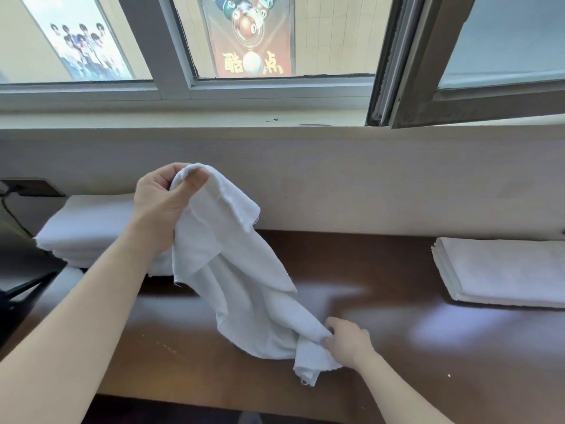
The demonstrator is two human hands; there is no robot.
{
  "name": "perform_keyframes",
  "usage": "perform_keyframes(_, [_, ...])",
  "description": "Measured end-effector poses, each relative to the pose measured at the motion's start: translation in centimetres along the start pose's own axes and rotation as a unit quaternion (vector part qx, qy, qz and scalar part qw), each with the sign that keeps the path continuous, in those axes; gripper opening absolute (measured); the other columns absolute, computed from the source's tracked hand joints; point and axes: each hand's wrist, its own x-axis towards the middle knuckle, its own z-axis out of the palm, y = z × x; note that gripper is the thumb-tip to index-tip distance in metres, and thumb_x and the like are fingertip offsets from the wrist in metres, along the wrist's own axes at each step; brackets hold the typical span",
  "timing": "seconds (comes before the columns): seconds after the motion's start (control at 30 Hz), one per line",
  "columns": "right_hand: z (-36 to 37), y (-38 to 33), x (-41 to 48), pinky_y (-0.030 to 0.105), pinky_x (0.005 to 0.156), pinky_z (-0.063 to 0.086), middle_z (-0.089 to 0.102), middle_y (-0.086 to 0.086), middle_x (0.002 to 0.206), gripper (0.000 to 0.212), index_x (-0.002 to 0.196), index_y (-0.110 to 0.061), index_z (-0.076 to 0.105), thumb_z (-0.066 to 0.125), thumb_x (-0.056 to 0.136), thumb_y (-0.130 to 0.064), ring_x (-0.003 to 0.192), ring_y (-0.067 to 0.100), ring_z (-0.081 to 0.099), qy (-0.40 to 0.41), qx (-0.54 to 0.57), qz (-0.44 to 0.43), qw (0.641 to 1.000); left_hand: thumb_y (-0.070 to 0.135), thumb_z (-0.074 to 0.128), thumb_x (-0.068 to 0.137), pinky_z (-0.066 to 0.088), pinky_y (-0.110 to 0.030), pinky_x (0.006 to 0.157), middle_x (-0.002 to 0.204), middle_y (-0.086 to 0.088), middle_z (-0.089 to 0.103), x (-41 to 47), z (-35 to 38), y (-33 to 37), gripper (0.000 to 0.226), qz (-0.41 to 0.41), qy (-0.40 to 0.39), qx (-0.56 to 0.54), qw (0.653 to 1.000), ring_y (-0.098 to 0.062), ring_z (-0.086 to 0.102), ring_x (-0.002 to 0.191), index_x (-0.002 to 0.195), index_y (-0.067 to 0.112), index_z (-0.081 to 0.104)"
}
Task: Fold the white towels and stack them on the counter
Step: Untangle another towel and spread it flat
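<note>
A crumpled white towel (241, 270) hangs slantwise above the brown counter (382, 301). My left hand (159, 206) is raised and pinches the towel's top corner between thumb and fingers. Lower and to the right, my right hand (345, 341) grips a bunched lower part of the same towel just over the counter. A stack of folded white towels (501, 270) lies at the counter's right end. A taller pile of white towels (88, 228) sits at the left, partly behind my left forearm.
A pale wall and window sill (275, 123) run behind the counter, with an open window frame (428, 71) jutting in at the upper right. A dark object with a cable (18, 240) stands at the far left. The counter's front edge runs along the bottom.
</note>
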Motion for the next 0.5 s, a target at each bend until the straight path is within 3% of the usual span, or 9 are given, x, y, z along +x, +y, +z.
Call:
perform_keyframes(0.13, [-2.7, 3.1, -0.2, 0.031, 0.066, 0.039, 0.063, -0.003, 0.086, 0.009, 0.086, -0.024, 0.057, 0.051, 0.094, -0.025, 0.084, 0.02, 0.059, 0.026, 0.131, 0.035, 0.99, 0.055, 0.085, 0.07, 0.054, -0.024, 0.06, 0.073, 0.011, 0.069, 0.3, -3.0, -1.2, 0.033, -0.028, 0.068, -0.004, 0.997, -0.009, 0.063, 0.066, 0.082, 0.026, 0.076])
perform_keyframes(0.23, [-6.2, 6.3, -0.8, 0.029, 0.063, 0.037, 0.066, 0.002, 0.083, 0.017, 0.085, -0.018, 0.063, 0.05, 0.096, -0.019, 0.075, 0.016, 0.056, 0.038, 0.161, 0.043, 0.985, 0.054, 0.084, 0.072, 0.057, -0.027, 0.065, 0.082, 0.004, 0.074, -0.1, -5.1, -2.9, 0.036, -0.058, 0.101, 0.002, 0.993, -0.012, 0.067, 0.073, 0.088, 0.023, 0.077])
perform_keyframes(0.37, [-11.3, 10.7, -3.2, 0.029, 0.067, 0.035, 0.061, 0.0, 0.079, 0.019, 0.089, -0.008, 0.069, 0.054, 0.098, -0.015, 0.076, 0.013, 0.052, -0.005, 0.171, 0.024, 0.985, 0.054, 0.075, 0.074, 0.054, -0.023, 0.058, 0.072, 0.006, 0.07, -1.6, -7.6, -6.4, 0.032, -0.138, 0.098, 0.008, 0.986, -0.007, 0.064, 0.064, 0.078, 0.022, 0.071])
perform_keyframes(0.5, [-15.9, 13.9, -6.3, 0.028, 0.069, 0.032, 0.058, -0.008, 0.073, 0.03, 0.072, -0.018, 0.072, 0.058, 0.099, -0.02, 0.069, 0.006, 0.049, -0.08, 0.203, 0.029, 0.975, 0.056, 0.072, 0.077, 0.058, -0.029, 0.059, 0.082, -0.001, 0.074, -3.4, -9.7, -10.0, 0.031, -0.217, 0.067, -0.007, 0.974, -0.013, 0.07, 0.069, 0.083, 0.026, 0.077])
